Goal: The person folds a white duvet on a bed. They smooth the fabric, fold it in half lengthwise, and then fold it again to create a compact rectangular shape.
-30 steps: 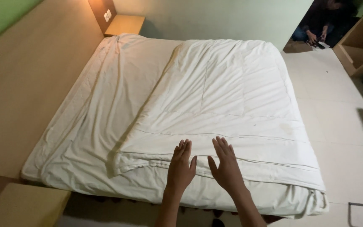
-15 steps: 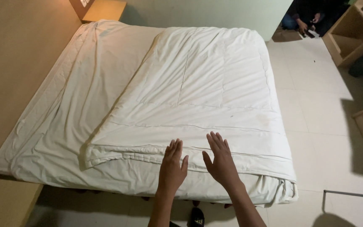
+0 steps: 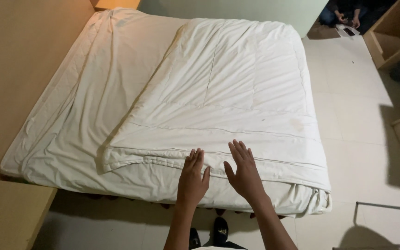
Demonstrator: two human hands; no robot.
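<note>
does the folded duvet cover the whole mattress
No, the folded duvet lies over the right part only, leaving the white sheet bare on the left.

Single view: head cam, worn, standing at the foot of the bed (image 3: 70, 139), pitched steeply down and facing toward the head end. Close range at frame bottom: left hand (image 3: 193, 178) and right hand (image 3: 244, 171) with both forearms enter from the lower edge, shoes visible directly below. The frame takes in nearly the whole mattress, a strip of tiled floor (image 3: 362, 153) on the right, wall on the left. No second view, so no overlap.
</note>
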